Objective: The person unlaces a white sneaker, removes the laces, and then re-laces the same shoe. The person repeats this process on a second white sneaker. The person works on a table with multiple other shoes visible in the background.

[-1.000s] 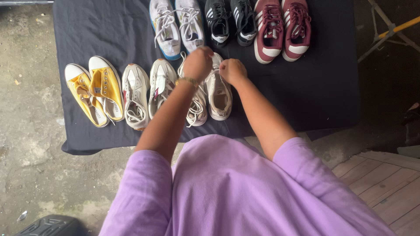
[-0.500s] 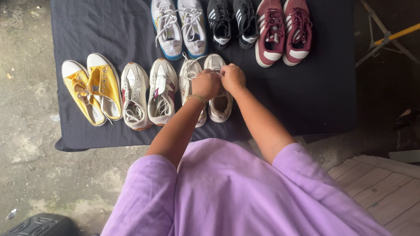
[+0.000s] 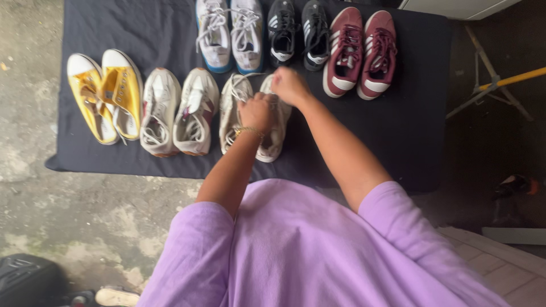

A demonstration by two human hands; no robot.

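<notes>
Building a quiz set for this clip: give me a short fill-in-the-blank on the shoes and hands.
1. Both hands, left hand and right hand, work on the ____ of a beige shoe.
2. The leftmost pair in the near row is ____.
3. All shoes lie on a dark ____.
4. The back row holds ____ pairs.

Missing: laces; yellow; cloth; three
</notes>
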